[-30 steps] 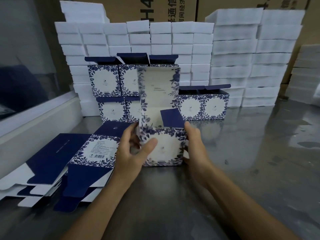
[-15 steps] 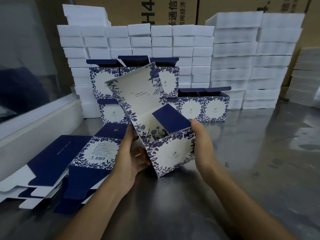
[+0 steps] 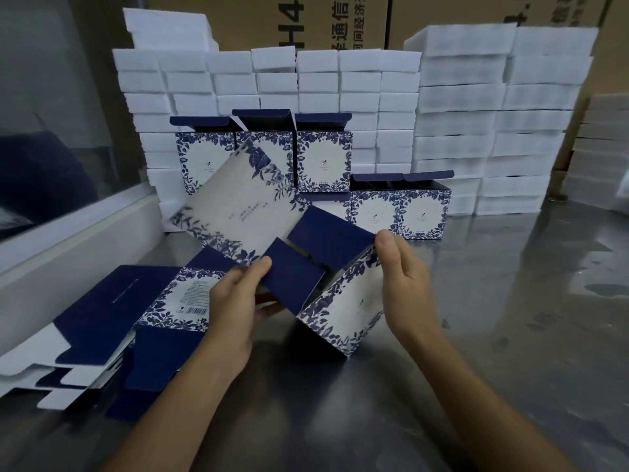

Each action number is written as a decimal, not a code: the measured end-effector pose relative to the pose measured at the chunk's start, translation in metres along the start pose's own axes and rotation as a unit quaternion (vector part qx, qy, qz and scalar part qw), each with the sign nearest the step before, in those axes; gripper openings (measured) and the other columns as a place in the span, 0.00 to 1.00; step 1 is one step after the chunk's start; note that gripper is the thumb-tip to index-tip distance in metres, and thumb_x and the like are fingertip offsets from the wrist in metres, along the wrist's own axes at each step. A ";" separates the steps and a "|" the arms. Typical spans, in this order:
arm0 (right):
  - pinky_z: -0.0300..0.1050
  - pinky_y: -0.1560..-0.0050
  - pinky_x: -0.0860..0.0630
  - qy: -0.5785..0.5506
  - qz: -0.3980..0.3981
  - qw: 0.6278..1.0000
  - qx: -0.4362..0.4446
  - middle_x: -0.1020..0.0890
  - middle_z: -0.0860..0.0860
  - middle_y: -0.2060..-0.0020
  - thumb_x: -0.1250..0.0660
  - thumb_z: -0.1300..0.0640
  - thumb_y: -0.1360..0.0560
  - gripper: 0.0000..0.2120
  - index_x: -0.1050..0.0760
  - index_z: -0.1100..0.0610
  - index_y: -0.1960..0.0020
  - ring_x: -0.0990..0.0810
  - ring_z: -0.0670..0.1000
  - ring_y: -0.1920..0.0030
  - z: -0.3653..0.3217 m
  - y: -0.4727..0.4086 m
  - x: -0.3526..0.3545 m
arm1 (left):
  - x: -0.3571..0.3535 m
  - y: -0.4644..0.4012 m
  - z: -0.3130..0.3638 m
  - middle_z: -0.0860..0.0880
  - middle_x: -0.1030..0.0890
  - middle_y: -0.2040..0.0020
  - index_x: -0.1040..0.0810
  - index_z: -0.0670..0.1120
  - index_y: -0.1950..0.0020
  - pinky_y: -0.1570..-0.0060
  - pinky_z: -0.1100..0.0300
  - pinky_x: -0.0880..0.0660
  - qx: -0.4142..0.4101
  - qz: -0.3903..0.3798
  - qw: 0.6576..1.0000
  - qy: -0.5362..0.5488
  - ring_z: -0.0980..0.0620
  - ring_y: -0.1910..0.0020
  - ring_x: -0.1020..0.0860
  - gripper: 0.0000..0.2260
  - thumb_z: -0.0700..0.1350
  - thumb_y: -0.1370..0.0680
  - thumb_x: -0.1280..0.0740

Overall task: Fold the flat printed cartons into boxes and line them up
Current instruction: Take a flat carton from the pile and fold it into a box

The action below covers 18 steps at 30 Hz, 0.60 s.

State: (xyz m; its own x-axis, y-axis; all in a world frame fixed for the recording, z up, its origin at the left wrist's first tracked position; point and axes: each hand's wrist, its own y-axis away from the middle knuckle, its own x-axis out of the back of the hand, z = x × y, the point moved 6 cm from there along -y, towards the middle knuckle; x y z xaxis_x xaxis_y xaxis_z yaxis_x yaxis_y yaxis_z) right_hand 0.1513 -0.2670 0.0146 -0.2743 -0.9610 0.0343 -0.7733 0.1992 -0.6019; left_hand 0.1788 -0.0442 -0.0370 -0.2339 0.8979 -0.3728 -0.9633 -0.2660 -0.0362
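Left arm: reaches in from the lower left, forearm angled up and to the right, wrist straight.
Left hand: fingers curl under the carton, thumb lies on top of a dark blue flap, pinching it.
Right arm: comes in from the lower right, forearm bare, hand turned edge-on.
Right hand: fingers straight and held together, flat against the carton's right side wall, thumb tip at the top edge; it presses, nothing curled round.
Carton in hand: half-formed box, tilted to the left, one lower corner down at the table; thin card, white panels with a blue leaf border, inner flaps plain dark blue, long pale lid panel swung out to the upper left.
Flat cartons: an untidy pile at the left on the table, just beside the left hand, top one showing a barcode panel.
Finished boxes: stacked in two tiers behind the carton in hand, lids standing open; two more to their right on the table.
White foam blocks: matt, rectangular, stacked in tall columns behind the boxes.
Table: brushed metal, glossy, with smeared reflections.
Brown shipping cartons: at the very back, printed with large dark characters.
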 end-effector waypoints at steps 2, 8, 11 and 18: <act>0.37 0.56 0.29 0.026 0.003 1.000 0.007 0.21 0.38 0.62 0.41 0.33 0.26 0.17 0.25 0.45 0.60 0.24 0.41 0.59 0.000 0.000 0.000 | 0.001 -0.002 -0.009 0.45 0.15 0.63 0.20 0.43 0.57 0.71 0.59 0.22 0.011 0.020 1.000 -0.021 0.51 0.66 0.17 0.02 0.40 0.24 0.29; 0.51 0.26 0.35 0.072 0.001 0.995 -0.068 0.36 0.45 0.28 0.37 0.26 0.35 0.31 0.29 0.39 0.37 0.40 0.42 0.25 0.010 0.007 -0.006 | -0.003 -0.002 -0.031 0.43 0.16 0.63 0.20 0.40 0.54 0.77 0.58 0.25 0.059 0.032 0.997 -0.046 0.47 0.68 0.18 0.03 0.35 0.23 0.32; 0.47 0.23 0.43 0.092 -0.057 0.990 -0.085 0.45 0.38 0.24 0.32 0.26 0.37 0.50 0.46 0.42 0.22 0.44 0.39 0.24 0.018 0.012 -0.015 | 0.003 -0.005 -0.031 0.45 0.19 0.71 0.22 0.38 0.56 0.75 0.56 0.24 0.045 0.069 0.995 -0.055 0.49 0.74 0.21 0.02 0.35 0.23 0.32; 0.46 0.22 0.46 0.063 -0.098 0.987 -0.113 0.50 0.35 0.23 0.25 0.30 0.43 0.63 0.59 0.41 0.20 0.49 0.36 0.24 0.030 0.020 -0.030 | 0.002 -0.001 -0.023 0.37 0.16 0.54 0.25 0.36 0.42 0.68 0.54 0.20 0.057 0.044 0.997 0.015 0.44 0.60 0.15 0.14 0.42 0.23 0.29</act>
State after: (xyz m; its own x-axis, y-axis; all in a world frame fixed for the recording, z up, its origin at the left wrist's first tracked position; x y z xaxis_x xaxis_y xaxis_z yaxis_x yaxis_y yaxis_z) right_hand 0.1614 -0.2402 -0.0220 -0.1639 -0.9568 0.2401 -0.9228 0.0627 -0.3803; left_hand 0.1822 -0.0502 -0.0588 -0.3155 0.8617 -0.3975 -0.9484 -0.3000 0.1026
